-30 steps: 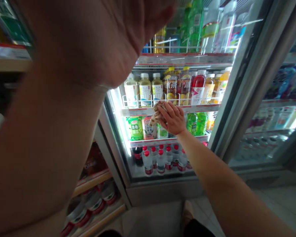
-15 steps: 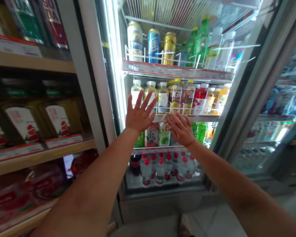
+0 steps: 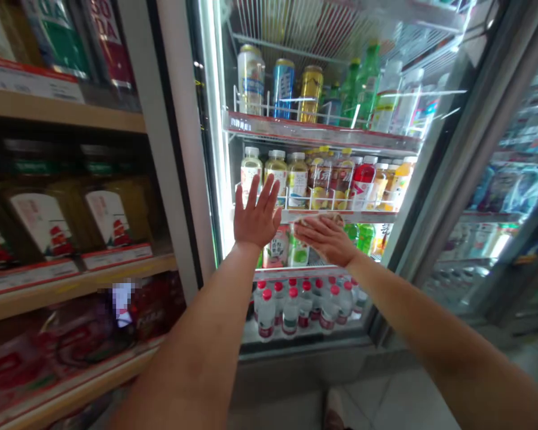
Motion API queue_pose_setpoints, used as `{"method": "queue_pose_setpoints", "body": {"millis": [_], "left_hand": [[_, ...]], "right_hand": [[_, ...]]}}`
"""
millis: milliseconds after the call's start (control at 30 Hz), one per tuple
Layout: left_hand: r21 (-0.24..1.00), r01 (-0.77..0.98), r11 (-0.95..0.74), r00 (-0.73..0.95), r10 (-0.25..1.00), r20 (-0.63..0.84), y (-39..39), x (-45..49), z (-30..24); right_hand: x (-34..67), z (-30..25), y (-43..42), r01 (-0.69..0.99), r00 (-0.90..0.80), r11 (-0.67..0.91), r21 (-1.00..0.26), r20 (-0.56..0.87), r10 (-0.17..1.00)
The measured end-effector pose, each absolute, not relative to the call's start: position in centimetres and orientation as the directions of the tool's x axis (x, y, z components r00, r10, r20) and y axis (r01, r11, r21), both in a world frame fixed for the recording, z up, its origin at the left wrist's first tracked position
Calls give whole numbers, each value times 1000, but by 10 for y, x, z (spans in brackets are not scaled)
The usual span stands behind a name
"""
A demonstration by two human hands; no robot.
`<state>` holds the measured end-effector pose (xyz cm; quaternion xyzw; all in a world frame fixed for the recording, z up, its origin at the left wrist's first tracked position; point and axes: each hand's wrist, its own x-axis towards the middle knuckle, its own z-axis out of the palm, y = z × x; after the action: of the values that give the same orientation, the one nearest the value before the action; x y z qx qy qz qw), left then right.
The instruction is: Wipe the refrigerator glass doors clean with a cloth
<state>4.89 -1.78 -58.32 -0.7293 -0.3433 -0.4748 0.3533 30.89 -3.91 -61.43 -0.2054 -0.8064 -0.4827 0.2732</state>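
We note: glossy glass door (image 3: pixel 434 107); white coated wire racks (image 3: pixel 296 110); shiny metal cans (image 3: pixel 311 89); smooth clear plastic bottles (image 3: pixel 291 310); matt wooden shelf (image 3: pixel 72 113); soft crumpled cloth (image 3: pixel 305 221).

Top fridge shelf (image 3: pixel 314 128), above both hands: cans (image 3: pixel 283 86) over the left hand (image 3: pixel 255 216), green bottles (image 3: pixel 363 77) over the right hand (image 3: pixel 327 239). Mid shelf (image 3: pixel 367 215), level w/ the hands: tea bottles (image 3: pixel 298 176) in a row behind a wire rail. Low shelf (image 3: pixel 287 272), just below the hands: cartons (image 3: pixel 278 248), partly hidden. Fridge floor (image 3: pixel 251 337), under the forearms: water bottles (image 3: pixel 291 310), red caps. Wood shelf (image 3: pixel 72 283), well left of the left hand: big yellow bottles (image 3: pixel 107 215).
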Motion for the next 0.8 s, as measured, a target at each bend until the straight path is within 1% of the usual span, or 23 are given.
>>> {"method": "queue_pose_setpoints", "body": {"millis": [33,67,133,167,200,233,267,333,400,433,467,500,567,600,633,667,700,733,800], "left_hand": [[-187,833,-520,313,165,935,-17,49,-583],[-185,833,-522,311,165,936,-17,49,-582],[-180,838,-515,303,166,938,-16,49,-582],[-181,842,-508,301,163,940,-15,49,-582],[-188,845,-500,301,156,941,-14,49,-582],[-195,848,-492,302,145,942,-13,49,-583],[-202,850,-486,301,133,944,-13,49,-583],[-205,850,-486,301,127,945,-12,49,-584],[-184,846,-500,292,146,945,-12,49,-584],[-172,844,-509,286,156,945,-12,49,-584],[-162,842,-515,281,163,946,-12,49,-583],[-156,841,-518,278,167,946,-12,49,-583],[-155,845,-512,277,172,945,-12,48,-583],[-157,848,-506,279,175,944,-12,48,-583],[-159,852,-499,280,177,943,-13,49,-583],[-159,855,-494,279,179,943,-13,49,-583],[-157,855,-495,278,181,943,-13,49,-582],[-152,851,-502,278,186,942,-13,49,-582],[-131,843,-522,273,206,940,-14,50,-581]], "right_hand": [[314,-602,-38,629,-738,433,646,671,70],[318,-589,-37,689,-677,407,599,733,66],[322,-572,-33,832,-475,344,436,879,35],[321,-572,-31,878,-379,322,354,925,16],[319,-577,-31,899,-320,315,304,948,-2],[317,-586,-31,897,-315,324,300,949,-6],[316,-597,-31,872,-370,349,344,929,11],[316,-611,-32,758,-571,430,491,818,72],[321,-604,-32,636,-718,495,593,689,98],[325,-592,-31,621,-732,501,602,675,95],[329,-578,-30,643,-708,487,591,702,83],[331,-564,-28,696,-646,466,547,759,74],[333,-547,-24,811,-468,429,399,881,65],[332,-548,-23,844,-397,419,336,915,66],[329,-555,-23,857,-361,419,300,930,71],[326,-565,-24,849,-375,429,308,924,79],[323,-576,-25,819,-441,449,359,893,90],[321,-585,-26,759,-546,477,443,832,96],[318,-587,-27,585,-757,526,617,648,83]]}}
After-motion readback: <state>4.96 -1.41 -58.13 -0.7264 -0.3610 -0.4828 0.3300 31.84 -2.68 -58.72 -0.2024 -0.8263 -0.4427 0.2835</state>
